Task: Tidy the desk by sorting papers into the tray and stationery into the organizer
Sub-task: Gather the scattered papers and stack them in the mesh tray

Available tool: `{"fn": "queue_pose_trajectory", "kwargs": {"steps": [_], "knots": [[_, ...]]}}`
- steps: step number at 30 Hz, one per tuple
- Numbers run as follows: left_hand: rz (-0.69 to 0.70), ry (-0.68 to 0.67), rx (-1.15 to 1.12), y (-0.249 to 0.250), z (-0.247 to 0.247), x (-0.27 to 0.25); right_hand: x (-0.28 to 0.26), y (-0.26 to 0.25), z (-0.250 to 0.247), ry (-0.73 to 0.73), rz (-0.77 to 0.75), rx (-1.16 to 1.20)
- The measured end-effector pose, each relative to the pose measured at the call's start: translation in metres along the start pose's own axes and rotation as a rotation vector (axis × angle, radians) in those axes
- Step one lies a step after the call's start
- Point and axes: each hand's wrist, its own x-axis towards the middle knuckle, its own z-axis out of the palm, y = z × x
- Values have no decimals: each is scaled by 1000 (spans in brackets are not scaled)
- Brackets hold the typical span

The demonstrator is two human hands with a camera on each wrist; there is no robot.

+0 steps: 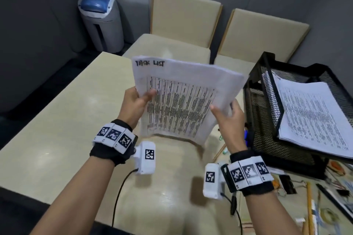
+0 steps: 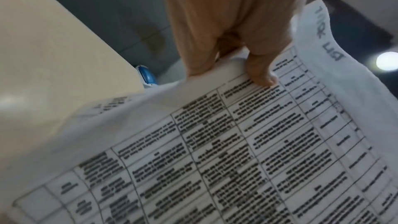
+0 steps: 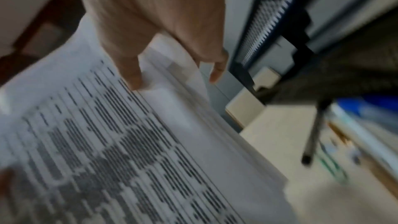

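A sheaf of papers [image 1: 177, 99] is held upright above the desk [image 1: 57, 120], pinched at its side edges by the left hand [image 1: 136, 104] and right hand [image 1: 228, 118], thumbs in front. Further right, the mesh tray [image 1: 267, 74] is already loaded. Loose sheets could be fanned out or snagged on the tray rim if tilted carelessly.

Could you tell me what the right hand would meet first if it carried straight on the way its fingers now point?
Probably the black mesh tray. The right hand, holding the papers by their right edge, points forward beside the tray's near corner. Depth is unclear, so it might slip just past on the left.
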Motion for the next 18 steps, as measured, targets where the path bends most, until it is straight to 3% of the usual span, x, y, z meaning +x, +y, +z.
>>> {"fn": "queue_pose_trajectory", "kwargs": {"steps": [3,6,9,13,15,18], "knots": [[68,-13,-110,11,-6,9,11,-5,-12,27,-91,66],[-35,-46,-116,5,-17,12,18,1,-16,-21,-61,177],[-140,-25,-54,-11,-17,7,21,11,-6,-57,-30,40],[-188,98,-24,-19,-22,7,45,-23,-3,122,-232,-116],[-251,168,-28,-28,-31,7,61,-59,-9,238,-334,-32],[-404,203,104,-57,-42,-3,69,-116,-20,298,-592,85]]}}
